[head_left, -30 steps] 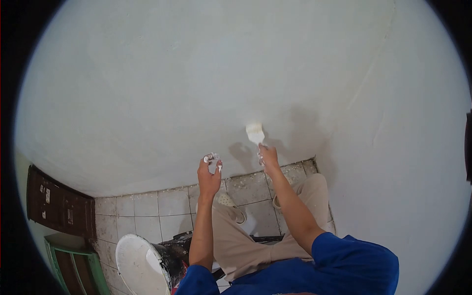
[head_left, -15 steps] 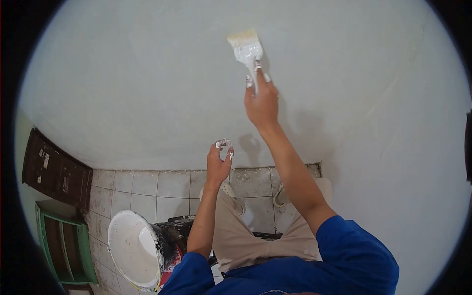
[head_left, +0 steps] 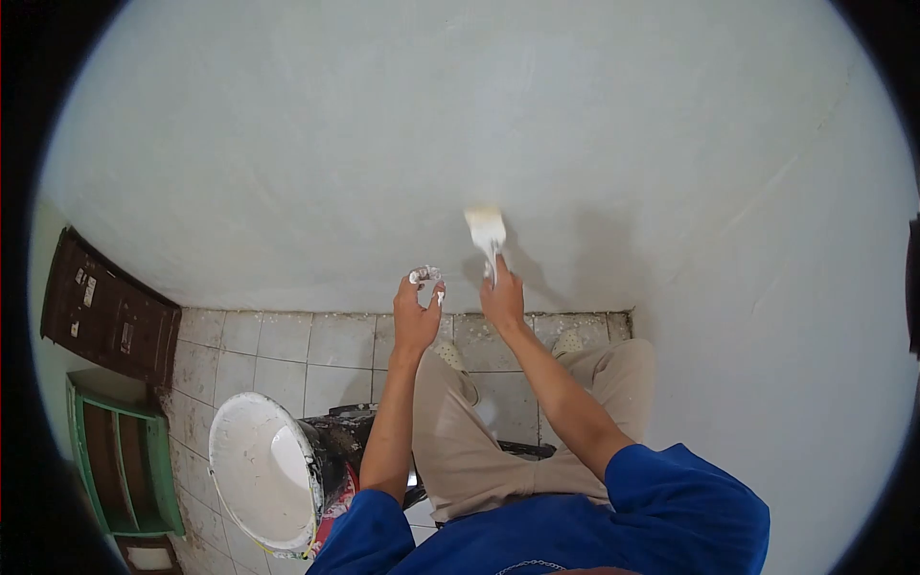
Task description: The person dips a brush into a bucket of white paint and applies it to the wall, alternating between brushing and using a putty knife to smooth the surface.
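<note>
A wide flat paintbrush [head_left: 487,230], coated in white with pale bristles, points up against the pale wall [head_left: 316,182]. My right hand [head_left: 503,299] is closed round its handle, low in front of the wall. To the left of it, my left hand [head_left: 418,314] is raised with white paint smeared over the fingertips. Its fingers curve toward the thumb with a gap between them, and I see nothing held there. Beside my left forearm stands a paint-splashed bucket [head_left: 309,450] with white paint [head_left: 254,479] inside.
Tiled floor [head_left: 340,340], spotted with paint, runs along the foot of the wall. On the left are a dark brown door-like panel [head_left: 107,321] and a green frame [head_left: 129,467]. Another pale wall [head_left: 776,383] meets the first at the right. My legs [head_left: 470,436] are below.
My right hand has brought the paintbrush down the wall, closer to the floor and to my left hand. My left hand has shifted only slightly to the left.
</note>
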### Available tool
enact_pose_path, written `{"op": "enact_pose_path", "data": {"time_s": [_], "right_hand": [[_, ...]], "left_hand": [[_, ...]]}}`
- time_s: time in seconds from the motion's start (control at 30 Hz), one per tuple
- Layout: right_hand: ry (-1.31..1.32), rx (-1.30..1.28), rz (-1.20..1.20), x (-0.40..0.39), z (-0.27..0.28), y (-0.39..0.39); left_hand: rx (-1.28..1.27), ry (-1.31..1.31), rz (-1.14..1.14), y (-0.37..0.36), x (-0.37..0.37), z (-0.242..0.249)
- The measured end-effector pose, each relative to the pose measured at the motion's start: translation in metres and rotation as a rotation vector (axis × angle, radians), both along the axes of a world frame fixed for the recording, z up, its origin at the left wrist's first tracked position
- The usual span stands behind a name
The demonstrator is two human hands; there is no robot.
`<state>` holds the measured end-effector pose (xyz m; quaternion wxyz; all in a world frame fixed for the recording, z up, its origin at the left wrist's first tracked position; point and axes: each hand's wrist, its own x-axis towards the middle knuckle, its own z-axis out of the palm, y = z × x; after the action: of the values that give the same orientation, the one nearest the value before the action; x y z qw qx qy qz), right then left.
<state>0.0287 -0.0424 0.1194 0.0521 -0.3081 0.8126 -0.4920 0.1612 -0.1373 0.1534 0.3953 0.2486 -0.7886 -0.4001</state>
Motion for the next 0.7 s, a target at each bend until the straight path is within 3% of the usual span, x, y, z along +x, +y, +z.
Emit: {"op": "enact_pose_path", "data": {"time_s": [0.1, 0.2, 0.23, 0.4, 0.47, 0.6, 0.7], "right_hand": [[0.260, -0.271, -0.015, -0.001, 0.074, -0.014], [0.169, -0.080, -0.080, -0.011, 0.081, -0.037], [0.254, -0.037, -0.104, -0.012, 0.061, -0.039], [-0.164, 0.306, -0.108, 0.000, -0.082, -0.012], [-0.200, 0.350, -0.064, 0.005, -0.127, 0.023], [-0.246, 0.349, -0.055, 0.016, -0.109, 0.064], [-0.334, 0.185, -0.258, 0.010, -0.112, 0.077]], "left_hand": [[-0.001, 0.005, 0.016, 0.004, -0.006, 0.000], [0.046, 0.033, -0.038, 0.009, -0.008, 0.008], [0.015, 0.006, -0.043, 0.008, -0.008, 0.007], [0.050, 0.008, -0.024, 0.014, -0.004, 0.007], [0.072, -0.001, -0.014, 0.013, -0.003, -0.001], [0.132, -0.040, -0.017, 0.011, -0.006, -0.027], [0.172, -0.093, -0.049, 0.013, -0.019, -0.050]]}}
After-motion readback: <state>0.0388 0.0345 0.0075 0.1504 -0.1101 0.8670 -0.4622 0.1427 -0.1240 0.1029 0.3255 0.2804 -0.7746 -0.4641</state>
